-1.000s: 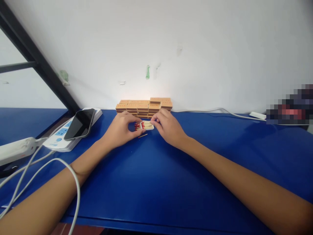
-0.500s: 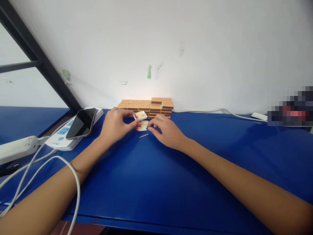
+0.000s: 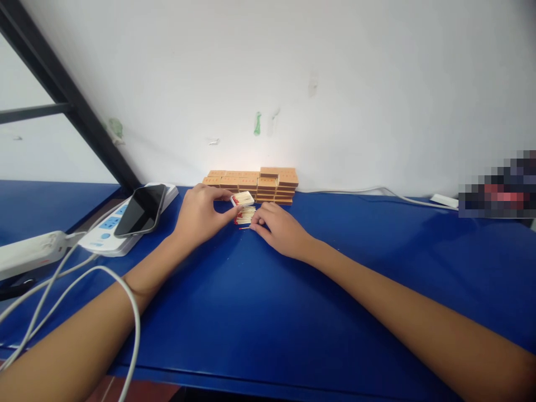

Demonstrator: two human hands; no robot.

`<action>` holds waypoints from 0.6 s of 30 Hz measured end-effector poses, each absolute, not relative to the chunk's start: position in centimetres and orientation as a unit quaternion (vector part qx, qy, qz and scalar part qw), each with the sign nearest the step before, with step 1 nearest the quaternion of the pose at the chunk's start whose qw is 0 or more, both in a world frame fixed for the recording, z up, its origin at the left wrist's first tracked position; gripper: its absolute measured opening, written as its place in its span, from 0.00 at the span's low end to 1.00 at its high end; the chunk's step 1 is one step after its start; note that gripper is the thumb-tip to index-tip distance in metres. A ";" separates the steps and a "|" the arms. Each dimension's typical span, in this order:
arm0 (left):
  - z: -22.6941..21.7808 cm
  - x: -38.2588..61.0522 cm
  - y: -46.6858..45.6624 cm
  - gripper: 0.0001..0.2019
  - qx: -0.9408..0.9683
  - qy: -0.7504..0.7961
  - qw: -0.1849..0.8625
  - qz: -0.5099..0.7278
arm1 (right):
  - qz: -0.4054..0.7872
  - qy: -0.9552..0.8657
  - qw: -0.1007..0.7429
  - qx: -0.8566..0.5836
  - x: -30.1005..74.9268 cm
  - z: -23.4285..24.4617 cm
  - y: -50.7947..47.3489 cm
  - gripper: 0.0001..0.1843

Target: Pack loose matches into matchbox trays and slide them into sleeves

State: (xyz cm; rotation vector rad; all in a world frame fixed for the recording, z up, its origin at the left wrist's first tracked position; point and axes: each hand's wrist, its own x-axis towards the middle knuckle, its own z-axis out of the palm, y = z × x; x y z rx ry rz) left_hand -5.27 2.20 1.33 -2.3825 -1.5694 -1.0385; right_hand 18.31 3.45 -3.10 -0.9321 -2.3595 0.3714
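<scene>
My left hand [image 3: 201, 215] pinches a small white matchbox tray [image 3: 242, 199], tilted and lifted just above the blue table [image 3: 268, 312]; a few red-tipped matches show in it. Under the tray lies a small heap of red-tipped matches [image 3: 245, 215]. My right hand [image 3: 280, 228] rests on the table with its curled fingertips on the right end of that heap and over a single stray match [image 3: 244, 227]. Behind both hands, a stack of tan matchboxes [image 3: 256, 184] stands against the white wall.
A dark phone [image 3: 141, 210] lies on a white power strip [image 3: 109, 231] at the left. White cables [image 3: 84, 290] loop over my left forearm. Another white cable [image 3: 377, 191] runs along the wall to the right. A black diagonal bar [image 3: 71, 106] rises at the left.
My left hand has lifted the tray off the matches, which now lie as a heap on the table. My right hand has slid down and left onto the stray match.
</scene>
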 end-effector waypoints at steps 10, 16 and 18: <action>1.2 -5.3 2.2 0.09 -0.784 -0.516 0.061 -0.338 | 0.135 -0.879 0.292 -0.353 18.3 -3.1 3.3 0.04; 1.2 -5.4 2.3 0.09 -0.785 -0.518 0.060 -0.334 | 0.134 -0.879 0.289 -0.355 18.1 -3.1 3.4 0.05; 1.3 -5.4 2.2 0.09 -0.785 -0.521 0.057 -0.329 | 0.136 -0.881 0.283 -0.354 18.1 -3.1 3.6 0.06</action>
